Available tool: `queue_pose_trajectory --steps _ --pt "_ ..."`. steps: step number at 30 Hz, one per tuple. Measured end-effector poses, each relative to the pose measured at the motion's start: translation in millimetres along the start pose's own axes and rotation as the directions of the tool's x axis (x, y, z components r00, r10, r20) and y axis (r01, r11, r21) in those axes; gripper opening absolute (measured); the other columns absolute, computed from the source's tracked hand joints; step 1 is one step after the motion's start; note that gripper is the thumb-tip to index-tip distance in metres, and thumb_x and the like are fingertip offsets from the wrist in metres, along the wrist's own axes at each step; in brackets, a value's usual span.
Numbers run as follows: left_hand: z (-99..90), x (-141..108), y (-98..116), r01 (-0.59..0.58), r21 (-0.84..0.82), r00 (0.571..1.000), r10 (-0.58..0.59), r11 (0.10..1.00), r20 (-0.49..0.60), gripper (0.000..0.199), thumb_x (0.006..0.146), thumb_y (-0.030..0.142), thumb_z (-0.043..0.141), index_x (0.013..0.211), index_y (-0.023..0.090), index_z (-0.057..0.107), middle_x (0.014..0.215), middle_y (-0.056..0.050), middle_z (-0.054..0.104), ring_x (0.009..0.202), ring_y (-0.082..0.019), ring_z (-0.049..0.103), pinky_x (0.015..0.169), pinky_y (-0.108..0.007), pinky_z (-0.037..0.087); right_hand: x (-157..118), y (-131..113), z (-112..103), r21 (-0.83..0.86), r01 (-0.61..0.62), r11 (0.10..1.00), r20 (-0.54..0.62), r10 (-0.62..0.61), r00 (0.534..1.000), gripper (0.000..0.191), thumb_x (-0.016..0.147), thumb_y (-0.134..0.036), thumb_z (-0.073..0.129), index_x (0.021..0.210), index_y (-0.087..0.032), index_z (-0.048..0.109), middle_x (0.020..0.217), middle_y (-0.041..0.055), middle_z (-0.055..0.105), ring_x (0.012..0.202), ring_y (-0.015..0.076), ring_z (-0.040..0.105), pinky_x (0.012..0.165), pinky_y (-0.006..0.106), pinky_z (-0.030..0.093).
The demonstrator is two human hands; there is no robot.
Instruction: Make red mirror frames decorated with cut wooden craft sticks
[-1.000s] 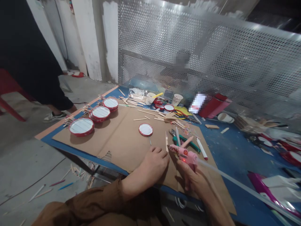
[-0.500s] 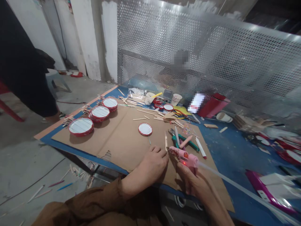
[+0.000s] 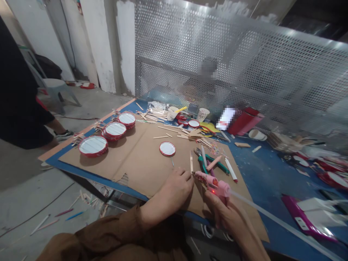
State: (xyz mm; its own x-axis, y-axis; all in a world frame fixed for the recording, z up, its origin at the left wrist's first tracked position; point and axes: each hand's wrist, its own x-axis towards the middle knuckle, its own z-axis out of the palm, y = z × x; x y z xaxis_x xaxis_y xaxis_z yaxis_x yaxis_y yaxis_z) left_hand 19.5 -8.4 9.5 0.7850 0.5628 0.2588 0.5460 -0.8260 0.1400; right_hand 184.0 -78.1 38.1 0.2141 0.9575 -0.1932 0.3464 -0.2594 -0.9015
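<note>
My right hand (image 3: 221, 206) is wrapped round the grip of a pink glue gun (image 3: 213, 183) with a small red light lit on its side. A long clear glue stick (image 3: 272, 212) runs out of its back. The nozzle touches or almost touches a thin wooden stick (image 3: 191, 161). My left hand (image 3: 181, 185) rests on the cardboard (image 3: 133, 170) with its fingers closed at the near end of that stick; the fingertips are partly hidden. Beyond them lies a round white disc with a red rim (image 3: 167, 148), a thin rod pointing from it towards me.
Green-handled pliers (image 3: 223, 166), pencils and a white marker (image 3: 231, 169) lie right of the stick. Several red-rimmed drum shapes (image 3: 93, 145) stand at left. A perforated metal panel (image 3: 174, 47) backs the table; a purple power strip (image 3: 296, 214) is at right. A person (image 3: 19, 94) stands at left.
Both hands, the stick and the glue gun stay nearly in place. The person at the left has shifted, and a shoe now shows near the table's edge.
</note>
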Motion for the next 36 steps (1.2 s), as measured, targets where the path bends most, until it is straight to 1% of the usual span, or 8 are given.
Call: queue_pose_trajectory --steps 9,12,15,18,23,30,33,36 --pt "-2.6 -1 -1 -0.036 0.046 0.999 0.035 0.998 0.020 0.019 0.090 0.013 0.041 0.098 0.011 0.057 0.096 -0.010 0.057 0.089 -0.022 0.049 0.079 -0.036 0.043 0 9 1 -0.047 0.043 0.998 -0.005 -0.044 0.999 0.059 0.076 -0.050 0.062 0.125 -0.017 0.060 0.058 0.0016 0.064 0.048 0.0159 0.057 0.044 0.023 0.049" --pt "-2.3 -2 -1 -0.028 0.043 0.999 0.027 0.999 0.024 0.018 0.090 0.013 0.041 0.098 0.011 0.057 0.096 -0.010 0.057 0.088 -0.022 0.049 0.080 -0.036 0.043 2 13 0 -0.060 0.114 0.992 -0.015 -0.115 0.993 0.056 0.076 -0.048 0.062 0.124 -0.019 0.061 0.077 0.0040 0.070 0.069 0.0211 0.065 0.061 0.029 0.055" --pt "-2.0 -2 -1 0.001 0.017 1.000 -0.001 1.000 0.020 0.019 0.090 0.014 0.040 0.095 0.012 0.058 0.096 -0.010 0.056 0.089 -0.022 0.049 0.081 -0.037 0.044 4 12 0 -0.080 0.187 0.979 -0.022 -0.189 0.982 0.051 0.078 -0.047 0.060 0.123 -0.020 0.062 0.098 0.0070 0.071 0.094 0.0257 0.064 0.082 0.036 0.054" --pt "-0.6 -2 -1 0.032 -0.013 0.999 -0.031 0.999 0.023 0.019 0.091 0.015 0.039 0.094 0.012 0.058 0.096 -0.009 0.057 0.090 -0.022 0.050 0.081 -0.037 0.045 3 8 -1 -0.108 0.230 0.967 0.005 -0.231 0.973 0.049 0.079 -0.044 0.060 0.122 -0.022 0.062 0.110 0.0076 0.068 0.102 0.0270 0.062 0.089 0.039 0.051" --pt "1.1 -2 -1 0.057 -0.034 0.998 -0.056 0.998 0.009 0.017 0.091 0.015 0.041 0.092 0.012 0.058 0.096 -0.009 0.057 0.090 -0.022 0.051 0.082 -0.037 0.046 0 11 -1 -0.059 0.166 0.984 0.048 -0.163 0.985 0.053 0.079 -0.044 0.059 0.127 -0.023 0.059 0.098 0.0067 0.071 0.083 0.0245 0.067 0.072 0.034 0.056" --pt "-1.3 -3 -1 0.107 -0.105 0.994 -0.104 0.989 0.032 0.015 0.090 0.013 0.043 0.090 0.012 0.058 0.096 -0.008 0.059 0.091 -0.022 0.053 0.081 -0.034 0.048 0 9 1 -0.024 0.158 0.987 0.030 -0.158 0.987 0.059 0.076 -0.046 0.063 0.128 -0.021 0.057 0.097 0.0081 0.071 0.068 0.0203 0.066 0.063 0.030 0.055" --pt "-3.3 -2 -1 0.114 -0.096 0.993 -0.111 0.989 0.041 0.014 0.089 0.013 0.044 0.090 0.012 0.058 0.096 -0.009 0.059 0.091 -0.022 0.053 0.082 -0.034 0.048 -2 4 3 -0.010 0.093 0.996 0.016 -0.093 0.996 0.062 0.075 -0.050 0.063 0.128 -0.017 0.057 0.075 0.0059 0.071 0.049 0.0161 0.060 0.046 0.026 0.051" --pt "-2.9 -3 0 0.117 -0.097 0.993 -0.115 0.988 0.023 0.013 0.090 0.012 0.044 0.092 0.013 0.057 0.097 -0.009 0.058 0.091 -0.021 0.053 0.083 -0.033 0.048 -4 4 3 -0.011 0.035 0.999 -0.012 -0.035 0.999 0.064 0.074 -0.053 0.063 0.127 -0.017 0.056 0.051 -0.0009 0.062 0.034 0.0117 0.048 0.034 0.021 0.042"
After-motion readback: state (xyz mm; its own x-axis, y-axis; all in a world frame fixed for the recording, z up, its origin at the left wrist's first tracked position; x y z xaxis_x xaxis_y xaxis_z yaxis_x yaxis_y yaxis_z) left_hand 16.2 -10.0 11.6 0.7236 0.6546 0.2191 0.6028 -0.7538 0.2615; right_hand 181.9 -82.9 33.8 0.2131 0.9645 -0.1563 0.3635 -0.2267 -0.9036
